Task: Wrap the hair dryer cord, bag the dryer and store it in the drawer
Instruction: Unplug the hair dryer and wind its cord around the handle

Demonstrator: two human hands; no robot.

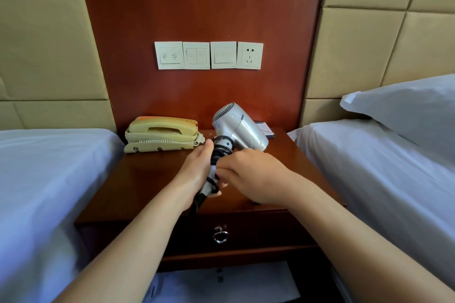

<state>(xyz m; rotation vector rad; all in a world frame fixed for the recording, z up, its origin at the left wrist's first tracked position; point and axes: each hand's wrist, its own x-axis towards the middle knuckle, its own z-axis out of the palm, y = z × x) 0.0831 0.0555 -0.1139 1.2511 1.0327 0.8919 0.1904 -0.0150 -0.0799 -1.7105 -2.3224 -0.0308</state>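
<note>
Handle axis runs near-left to far-right: the hair dryer [237, 125] is held above the worktop [147, 179], body far, cord [219, 152] coiled round the handle. Left hand [197, 172] clamps the handle; right hand [248, 174] fingers pinch the cord just right of it.

Both bare forearms reach forward from bottom corners, converging at centre. Left hand [197, 174] palm turned inward, thumb side up, fingers curled around the dryer handle [209, 182], fingertips hidden behind it. Right hand [248, 174] back up, knuckles toward the left hand, fingers bent and pinching cord [219, 152] against the handle. Hands nearly touching, wrists roughly level, right wrist slightly cocked inward. Both held up off the surface below.
</note>
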